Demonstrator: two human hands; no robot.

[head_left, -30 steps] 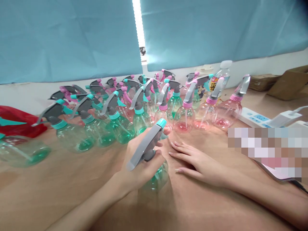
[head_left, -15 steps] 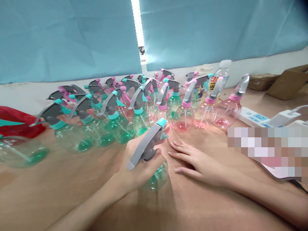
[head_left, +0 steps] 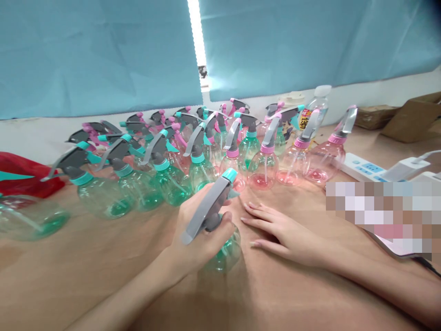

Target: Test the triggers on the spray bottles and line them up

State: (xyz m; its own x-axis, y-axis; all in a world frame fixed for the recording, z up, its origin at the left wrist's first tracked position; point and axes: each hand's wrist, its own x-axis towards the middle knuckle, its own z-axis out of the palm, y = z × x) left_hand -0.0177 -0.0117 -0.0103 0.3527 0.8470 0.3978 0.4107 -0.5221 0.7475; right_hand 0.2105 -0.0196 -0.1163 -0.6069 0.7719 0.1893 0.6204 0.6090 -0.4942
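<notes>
My left hand (head_left: 198, 239) is wrapped round the neck of a green spray bottle (head_left: 225, 255), which has a grey trigger head with a turquoise nozzle. The bottle is upright, and my fingers partly hide its neck and trigger. Just right of it, my right hand (head_left: 275, 230) lies on the brown table with its fingers spread, holding nothing. Behind both hands several spray bottles stand in rows. Among the front ones are a green bottle (head_left: 174, 186) with a turquoise collar and a pink bottle (head_left: 263, 172) with a pink collar.
At the right are a white power strip (head_left: 361, 166) with plugs and a pixelated device. A clear bottle with a white cap (head_left: 322, 103) and a cardboard box (head_left: 411, 119) stand at the back. Red plastic (head_left: 27, 177) lies at the left, near another green bottle (head_left: 32, 220).
The spray bottle's nozzle in my left hand has shifted very slightly left, and fewer fingertips show beside it. My right hand has not moved.
</notes>
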